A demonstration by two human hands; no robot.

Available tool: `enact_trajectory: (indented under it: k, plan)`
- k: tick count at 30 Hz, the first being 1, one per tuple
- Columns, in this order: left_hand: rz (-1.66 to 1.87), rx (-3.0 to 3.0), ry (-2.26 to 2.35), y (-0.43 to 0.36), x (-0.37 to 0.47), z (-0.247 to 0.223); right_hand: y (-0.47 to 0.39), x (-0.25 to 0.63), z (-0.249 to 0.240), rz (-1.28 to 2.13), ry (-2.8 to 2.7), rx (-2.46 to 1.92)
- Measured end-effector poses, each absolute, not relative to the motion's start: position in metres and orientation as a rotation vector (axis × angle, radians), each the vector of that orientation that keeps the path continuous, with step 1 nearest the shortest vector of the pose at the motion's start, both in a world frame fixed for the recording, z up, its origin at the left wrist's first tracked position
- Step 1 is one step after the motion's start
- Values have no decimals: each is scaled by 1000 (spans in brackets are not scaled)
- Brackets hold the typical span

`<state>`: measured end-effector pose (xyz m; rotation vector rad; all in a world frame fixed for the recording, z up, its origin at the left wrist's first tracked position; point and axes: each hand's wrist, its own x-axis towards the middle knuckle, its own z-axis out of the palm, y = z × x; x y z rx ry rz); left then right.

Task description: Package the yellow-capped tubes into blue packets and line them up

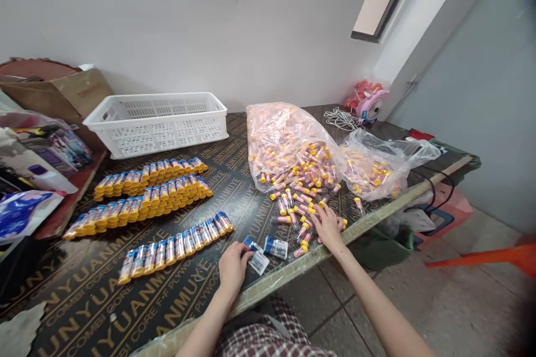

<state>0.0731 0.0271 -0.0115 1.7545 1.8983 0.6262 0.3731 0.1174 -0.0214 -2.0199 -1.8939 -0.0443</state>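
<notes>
My left hand [233,265] is closed at the near table edge, its thumb and fingers pinching the end of a blue-and-white printed label [258,261]. Beside it lies a stack of similar labels [276,247]. My right hand [328,226] reaches over a loose heap of small clear tubes [293,201] with yellow caps and pink contents. Its fingers are apart and touch the tubes at the heap's right side; no tube is visibly held. On the left, a row of tubes wrapped in blue labels [176,250] lies side by side.
Stacked rows of labelled tubes [142,201] lie farther back, before a white plastic basket [167,128]. A large clear bag [285,139] spills tubes; a smaller bag [372,170] sits right. A pink fan [372,106] and white cord [341,119] are behind.
</notes>
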Motion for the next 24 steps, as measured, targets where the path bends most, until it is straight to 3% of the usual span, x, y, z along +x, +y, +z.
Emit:
enact_trajectory:
  k: [9,13,19,24]
  plan:
    - [719,1732,1900,23,71,-13,114,299,-10,210,-2051,-1590]
    - [941,1717,1808,22,72,-10,111,288,-8,359,-1910,-1523]
    - [1297,995,1464,17,65,-8,90,273,5,672,-1611,-1362]
    - [1308,531,1313,7,44,4,74,249,15,915,-1366,-1238]
